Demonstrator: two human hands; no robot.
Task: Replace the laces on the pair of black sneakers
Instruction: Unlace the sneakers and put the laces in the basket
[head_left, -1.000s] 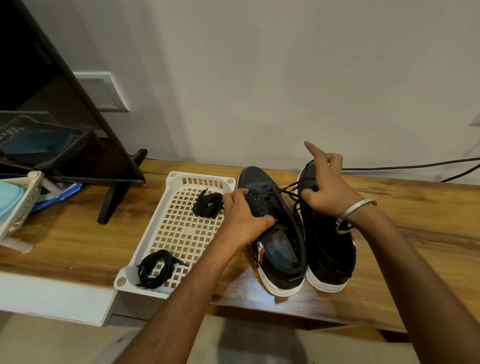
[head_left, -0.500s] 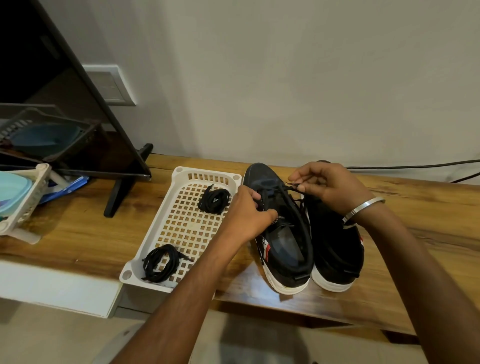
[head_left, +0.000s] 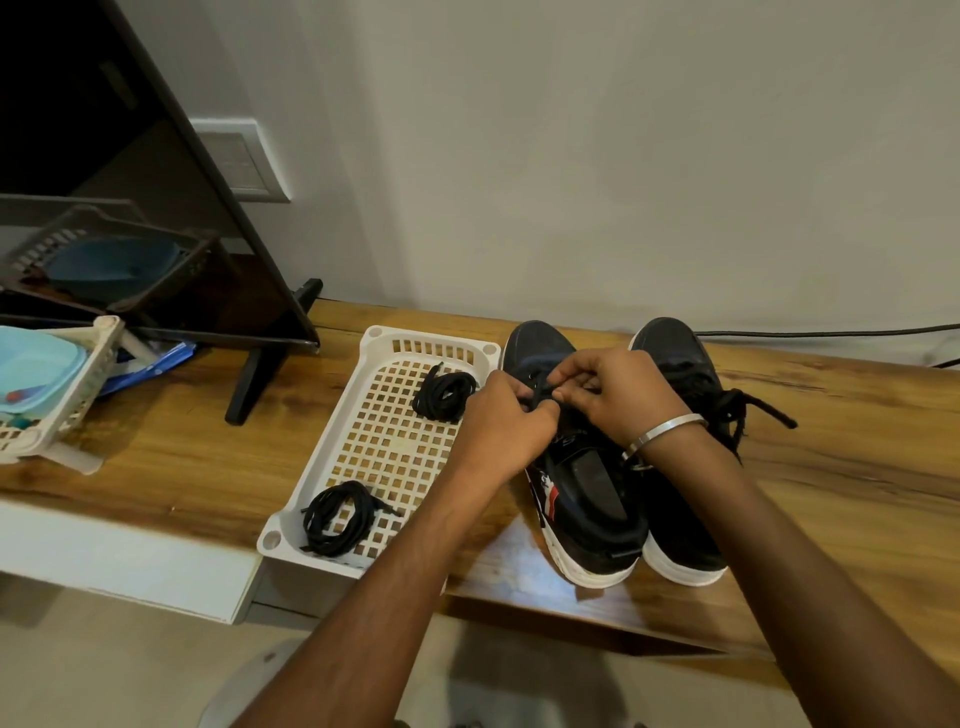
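Moved in since before: right hand (head_left: 621, 397) now meeting left hand (head_left: 503, 415), both pinching the lace (head_left: 540, 391) over the left sneaker (head_left: 582, 499). Beside it, right sneaker (head_left: 685, 540). Left of the sneakers, white tray (head_left: 332, 467) with two lace bundles (head_left: 340, 514).

Beyond my hands rises a plain off-white wall (head_left: 571, 156), evenly lit, with a pale switch plate (head_left: 241, 158) set into it up and to the left and a black cable (head_left: 831, 332) running along its foot to the right. Under my hands lies a wooden tabletop (head_left: 182, 457) with strong grain, and far to the left on it stands a dark screen (head_left: 104, 182) on a black foot (its glass mirrors a basket), with a white rack (head_left: 62, 405) holding a light blue container (head_left: 36, 364) at the edge. Below my forearms the floor (head_left: 130, 670) is pale beige.
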